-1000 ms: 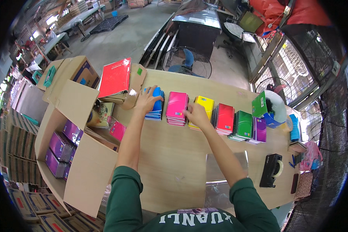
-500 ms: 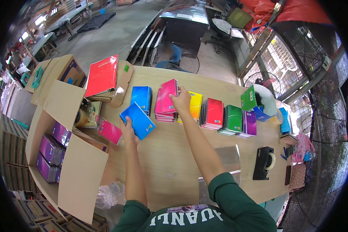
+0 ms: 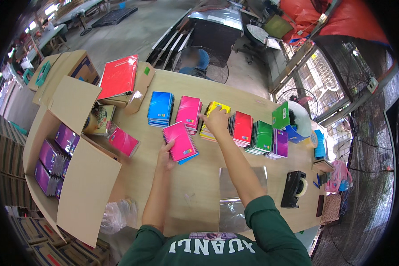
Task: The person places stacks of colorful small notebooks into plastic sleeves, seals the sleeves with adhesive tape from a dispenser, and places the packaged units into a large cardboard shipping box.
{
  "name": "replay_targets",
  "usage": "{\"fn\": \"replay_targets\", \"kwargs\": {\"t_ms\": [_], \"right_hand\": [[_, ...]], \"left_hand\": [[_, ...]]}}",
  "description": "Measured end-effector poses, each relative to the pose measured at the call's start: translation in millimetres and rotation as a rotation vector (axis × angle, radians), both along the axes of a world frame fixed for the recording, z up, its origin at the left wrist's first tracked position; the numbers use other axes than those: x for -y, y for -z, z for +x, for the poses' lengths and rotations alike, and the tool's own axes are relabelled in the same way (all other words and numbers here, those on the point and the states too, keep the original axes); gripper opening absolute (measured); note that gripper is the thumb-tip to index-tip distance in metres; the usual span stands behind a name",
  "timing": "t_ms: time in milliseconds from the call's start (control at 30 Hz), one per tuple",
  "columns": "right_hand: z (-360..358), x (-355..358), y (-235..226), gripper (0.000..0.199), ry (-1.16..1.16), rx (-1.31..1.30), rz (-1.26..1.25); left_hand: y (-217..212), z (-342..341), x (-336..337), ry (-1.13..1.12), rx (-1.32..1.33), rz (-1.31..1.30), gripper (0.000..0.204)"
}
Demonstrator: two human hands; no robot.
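Observation:
My left hand (image 3: pixel 166 157) is closed on the left edge of a pink spiral notebook (image 3: pixel 180 141), with a blue notebook (image 3: pixel 189 159) showing beneath it. Over the stack of yellow notebooks (image 3: pixel 208 129) lies my right hand (image 3: pixel 217 121), thumb apart from the fingers, touching the top one and hiding part of it. From left to right, the row also holds stacks of blue notebooks (image 3: pixel 160 106), pink notebooks (image 3: pixel 189 109), red notebooks (image 3: pixel 242 127), green notebooks (image 3: pixel 262 135) and purple notebooks (image 3: pixel 280 142).
An open carton (image 3: pixel 86 195) with purple notebooks stands at the left. A wrapped pink notebook (image 3: pixel 123 142) lies beside it. Clear plastic sleeves (image 3: pixel 232 215) lie near my right arm, with a black tape dispenser (image 3: pixel 291 189) farther right. A red folder (image 3: pixel 119 77) sits at the back left.
The pink notebook from my right hand now rests on the blue one in my left hand. My right hand has moved right, from the pink stack to the yellow stack.

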State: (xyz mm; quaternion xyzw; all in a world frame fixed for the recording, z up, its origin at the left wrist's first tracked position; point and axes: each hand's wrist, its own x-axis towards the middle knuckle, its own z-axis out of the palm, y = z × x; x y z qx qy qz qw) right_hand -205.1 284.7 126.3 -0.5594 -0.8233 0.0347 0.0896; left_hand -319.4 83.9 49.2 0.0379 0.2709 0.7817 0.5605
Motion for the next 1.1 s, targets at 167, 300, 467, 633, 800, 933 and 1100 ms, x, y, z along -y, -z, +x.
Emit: {"fn": "replay_targets", "kwargs": {"t_ms": [167, 300, 467, 633, 800, 933, 1100], "right_hand": [[-26, 2, 10, 0.081, -0.016, 0.327, 0.033], [-15, 8, -2, 0.074, -0.170, 0.131, -0.037], [30, 10, -66, 0.061, -0.325, 0.020, -0.046], [99, 84, -85, 0.050, -1.037, -0.244, -0.158], [139, 114, -56, 0.050, -1.086, -0.184, -0.138], [158, 102, -40, 0.042, -0.786, -0.427, -0.236], [168, 39, 1, 0.054, -0.243, -0.289, 0.080]], "left_hand": [[-4, 10, 4, 0.046, 0.012, -0.057, 0.047], [0, 8, 17, 0.021, -0.033, -0.064, 0.047], [-12, 18, 23, 0.127, -0.056, -0.120, 0.049], [-41, 40, 30, 0.461, 0.414, 0.159, 0.053], [12, 62, 35, 0.585, 0.297, 0.094, 0.051], [3, 81, 36, 0.508, 0.419, 0.117, 0.049], [-10, 86, 31, 0.421, 0.308, 0.042, 0.048]]}}
